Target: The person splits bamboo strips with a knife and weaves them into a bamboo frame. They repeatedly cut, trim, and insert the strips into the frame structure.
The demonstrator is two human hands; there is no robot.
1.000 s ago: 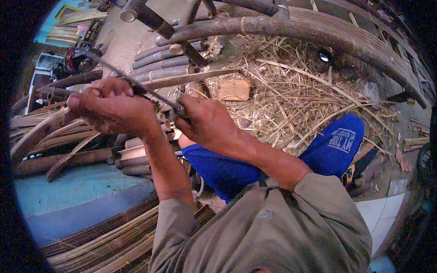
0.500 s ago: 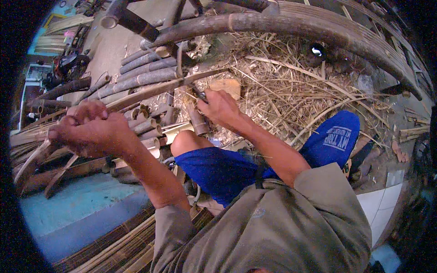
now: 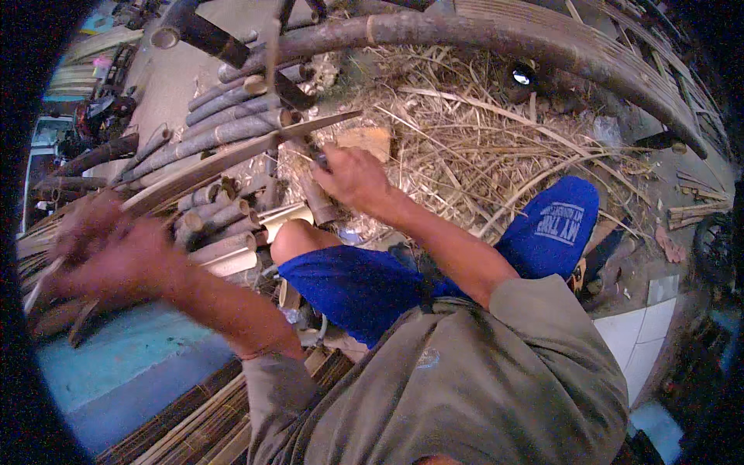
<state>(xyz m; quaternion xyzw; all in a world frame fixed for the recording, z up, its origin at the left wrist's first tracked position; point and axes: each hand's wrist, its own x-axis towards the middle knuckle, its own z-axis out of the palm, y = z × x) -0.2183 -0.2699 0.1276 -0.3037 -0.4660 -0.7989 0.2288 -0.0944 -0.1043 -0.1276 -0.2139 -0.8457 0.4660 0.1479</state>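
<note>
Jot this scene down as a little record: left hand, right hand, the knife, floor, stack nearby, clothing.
Left hand: motion-blurred, gripping a long bamboo strip
Right hand: closed around a knife
Knife: blade crosses the strip in view; contact unclear
Floor: bamboo shavings, wooden block
Stack: cut bamboo poles
Clothing: drab shirt, blue shorts
</note>
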